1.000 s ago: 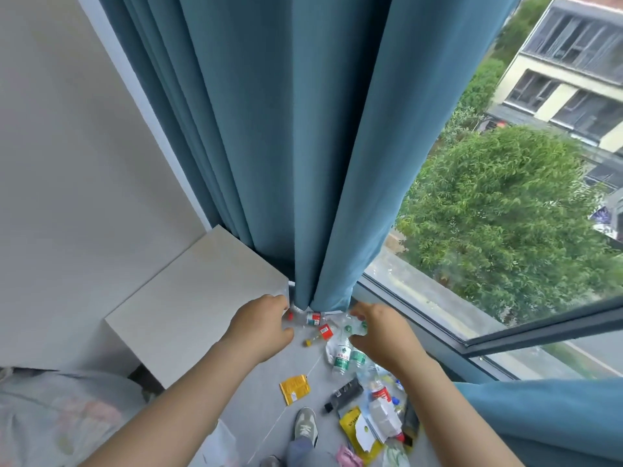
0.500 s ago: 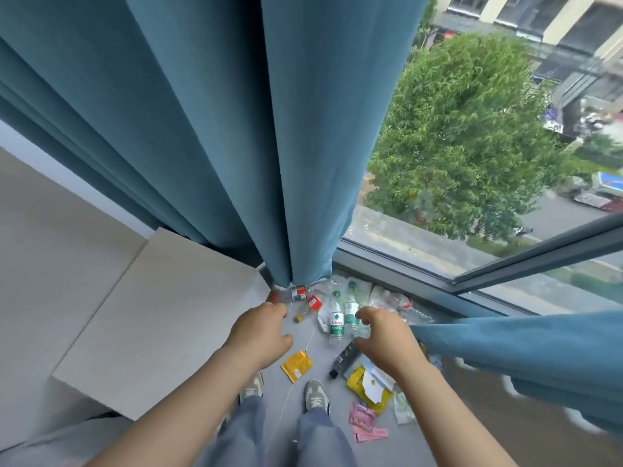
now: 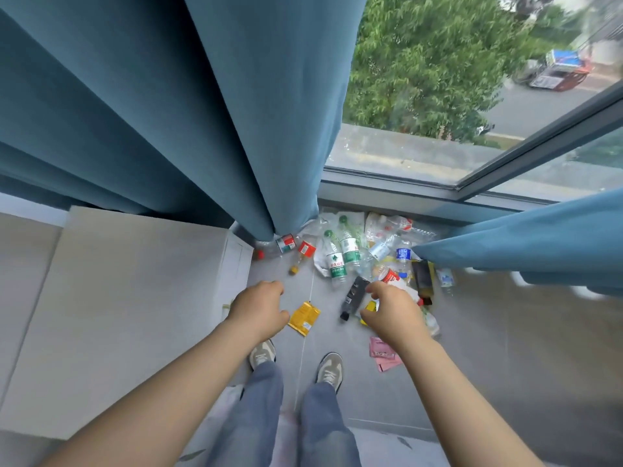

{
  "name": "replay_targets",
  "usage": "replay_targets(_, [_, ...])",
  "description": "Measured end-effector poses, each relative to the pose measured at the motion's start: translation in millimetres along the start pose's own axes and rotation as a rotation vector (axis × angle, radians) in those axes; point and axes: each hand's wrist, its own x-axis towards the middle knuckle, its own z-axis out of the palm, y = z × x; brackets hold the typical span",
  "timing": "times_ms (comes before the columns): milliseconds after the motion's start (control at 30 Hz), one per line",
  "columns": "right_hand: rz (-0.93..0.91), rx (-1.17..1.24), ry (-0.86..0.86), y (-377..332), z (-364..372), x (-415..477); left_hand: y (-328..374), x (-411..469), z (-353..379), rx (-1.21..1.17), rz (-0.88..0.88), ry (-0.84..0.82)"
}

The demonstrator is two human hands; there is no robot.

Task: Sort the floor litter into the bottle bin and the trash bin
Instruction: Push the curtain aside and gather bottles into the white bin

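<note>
Litter lies on the grey floor under the window. Two clear bottles with green labels [image 3: 338,261] lie side by side, a blue-labelled bottle [image 3: 402,252] to their right, a red-labelled bottle [image 3: 286,243] by the curtain hem. A black tube [image 3: 354,297], a yellow packet [image 3: 304,317] and pink wrappers [image 3: 384,356] lie nearer my shoes. My left hand [image 3: 259,310] hovers high above the floor, fingers loosely curled, holding nothing. My right hand [image 3: 391,310] hovers over the black tube and yellow packaging, fingers curled downward, empty. No bin is in view.
A blue curtain [image 3: 209,106] hangs down to the litter; another fold [image 3: 526,244] reaches in from the right. A white cabinet top [image 3: 128,298] stands at the left. The window frame [image 3: 397,193] borders the far side. My shoes [image 3: 328,367] stand just before the litter.
The view has tilted down toward the floor, showing more litter and my legs. Both hands have drawn back toward me from the curtain hem and spread slightly apart.
</note>
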Motion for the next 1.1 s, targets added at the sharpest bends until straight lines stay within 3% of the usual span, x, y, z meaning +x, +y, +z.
replay_targets(367, [0.041, -0.006, -0.017, 68.5, 124.2, 106.9, -21.5, 118.5, 139.4, 0.013, 0.007, -0.035])
replay_targets(733, [-0.017, -0.017, 0.121, 114.2, 254.7, 247.0, -65.8, 269.1, 248.6, -0.017, 0.012, 0.119])
replay_targets(1100, [-0.081, 0.035, 0.281, 153.4, 347.4, 303.3, -101.1, 349.2, 339.1, 0.004, 0.043, 0.225])
